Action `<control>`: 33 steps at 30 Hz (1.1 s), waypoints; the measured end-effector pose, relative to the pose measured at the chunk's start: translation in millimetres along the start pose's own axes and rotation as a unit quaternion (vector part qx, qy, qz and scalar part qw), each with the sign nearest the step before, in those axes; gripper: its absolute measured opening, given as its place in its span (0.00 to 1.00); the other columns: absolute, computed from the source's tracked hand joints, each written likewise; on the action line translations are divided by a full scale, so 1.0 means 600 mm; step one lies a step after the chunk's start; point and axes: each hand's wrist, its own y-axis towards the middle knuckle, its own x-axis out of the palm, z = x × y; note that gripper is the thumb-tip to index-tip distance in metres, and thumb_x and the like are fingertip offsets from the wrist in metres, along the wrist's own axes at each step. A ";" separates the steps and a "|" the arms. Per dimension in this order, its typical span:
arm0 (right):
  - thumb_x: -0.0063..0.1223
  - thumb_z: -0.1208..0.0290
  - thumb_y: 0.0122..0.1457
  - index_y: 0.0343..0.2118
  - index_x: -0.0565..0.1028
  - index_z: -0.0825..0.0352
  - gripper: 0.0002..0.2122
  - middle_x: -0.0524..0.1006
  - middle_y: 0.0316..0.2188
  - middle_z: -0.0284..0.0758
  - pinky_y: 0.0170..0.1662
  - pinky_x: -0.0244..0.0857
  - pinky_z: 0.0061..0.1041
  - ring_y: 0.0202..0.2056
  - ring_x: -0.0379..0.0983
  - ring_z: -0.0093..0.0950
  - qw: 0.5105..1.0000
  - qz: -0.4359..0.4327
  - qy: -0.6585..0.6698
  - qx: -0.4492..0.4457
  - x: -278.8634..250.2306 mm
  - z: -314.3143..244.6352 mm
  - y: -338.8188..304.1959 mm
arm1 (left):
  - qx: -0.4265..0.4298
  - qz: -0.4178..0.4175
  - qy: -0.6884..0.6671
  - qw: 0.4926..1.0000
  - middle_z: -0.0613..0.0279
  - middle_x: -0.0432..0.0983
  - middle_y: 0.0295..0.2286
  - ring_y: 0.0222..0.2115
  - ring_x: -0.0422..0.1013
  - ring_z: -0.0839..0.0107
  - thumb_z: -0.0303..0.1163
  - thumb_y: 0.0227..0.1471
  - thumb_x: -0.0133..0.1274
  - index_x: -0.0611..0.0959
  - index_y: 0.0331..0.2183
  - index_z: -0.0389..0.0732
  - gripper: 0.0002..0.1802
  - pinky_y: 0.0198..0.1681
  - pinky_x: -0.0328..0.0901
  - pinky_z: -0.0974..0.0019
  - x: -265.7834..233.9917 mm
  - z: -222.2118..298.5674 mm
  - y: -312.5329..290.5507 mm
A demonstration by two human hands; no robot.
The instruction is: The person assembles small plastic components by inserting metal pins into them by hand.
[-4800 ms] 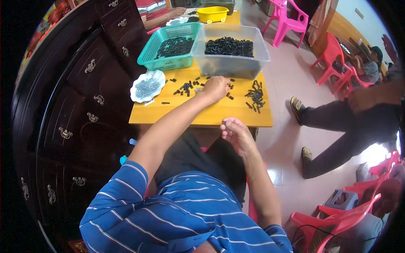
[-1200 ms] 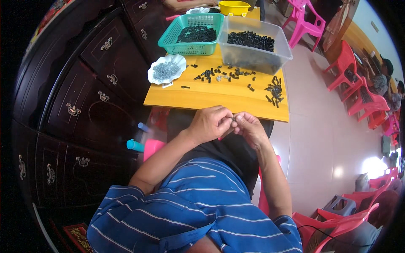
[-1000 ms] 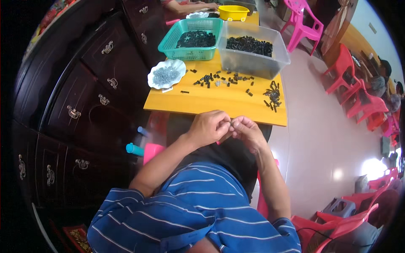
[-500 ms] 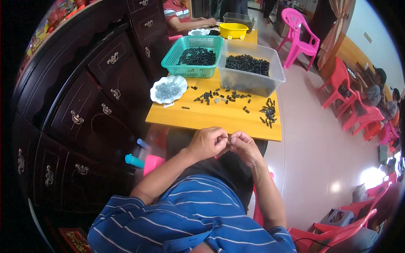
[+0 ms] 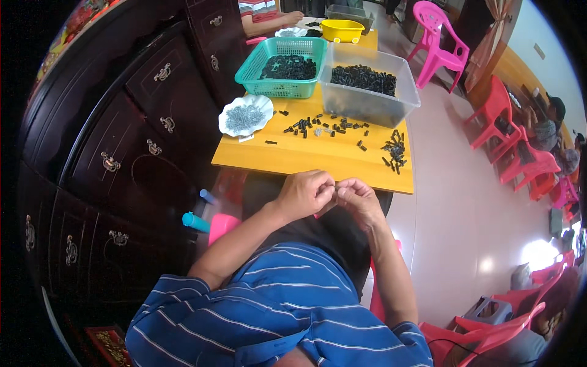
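Note:
Just off the near edge of the wooden table (image 5: 269,160), my left hand (image 5: 302,197) and my right hand (image 5: 362,202) meet fingertip to fingertip. Both are closed in a pinch on a small dark piece (image 5: 337,187), mostly hidden by the fingers. Small black cylindrical parts (image 5: 304,126) lie loose on the tabletop beyond, with a denser pile (image 5: 396,151) at the right edge. A white scalloped dish (image 5: 267,107) at the left holds many small silvery metal pieces (image 5: 244,117).
A green perforated basket (image 5: 244,76) and a clear plastic bin (image 5: 367,112), both full of black parts, stand farther back. Behind them are a yellow tub (image 5: 342,30) and another person's arm (image 5: 269,24). Dark cabinets (image 5: 122,183) line the left; pink chairs (image 5: 440,46) stand right.
The table and its containers appear slightly higher in view, and my hands too. My fingertips stay together on the small piece, with the fingers slightly shifted.

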 end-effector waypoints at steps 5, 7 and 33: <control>0.61 0.77 0.56 0.38 0.78 0.68 0.07 0.79 0.30 0.29 0.39 0.69 0.18 0.31 0.74 0.18 0.996 0.015 -0.058 -0.064 0.008 0.001 -0.004 | -0.067 -0.018 -0.039 0.997 0.52 0.78 0.23 0.24 0.76 0.56 0.30 0.48 0.56 0.80 0.27 0.37 0.06 0.28 0.69 0.59 -0.003 0.007 -0.001; 0.61 0.77 0.57 0.38 0.78 0.68 0.07 0.79 0.30 0.30 0.38 0.69 0.18 0.31 0.74 0.18 0.995 0.016 -0.070 -0.067 0.012 0.000 -0.005 | -0.054 -0.012 -0.043 0.998 0.54 0.77 0.21 0.21 0.74 0.63 0.27 0.48 0.57 0.80 0.27 0.36 0.04 0.25 0.68 0.63 -0.001 0.001 -0.003; 0.58 0.73 0.59 0.41 0.78 0.68 0.08 0.81 0.33 0.31 0.39 0.69 0.19 0.31 0.74 0.19 0.997 0.012 -0.079 0.006 0.012 -0.006 -0.009 | 0.011 -0.054 0.006 0.998 0.52 0.78 0.25 0.27 0.75 0.53 0.30 0.50 0.55 0.80 0.29 0.38 0.06 0.31 0.69 0.55 -0.010 -0.011 0.017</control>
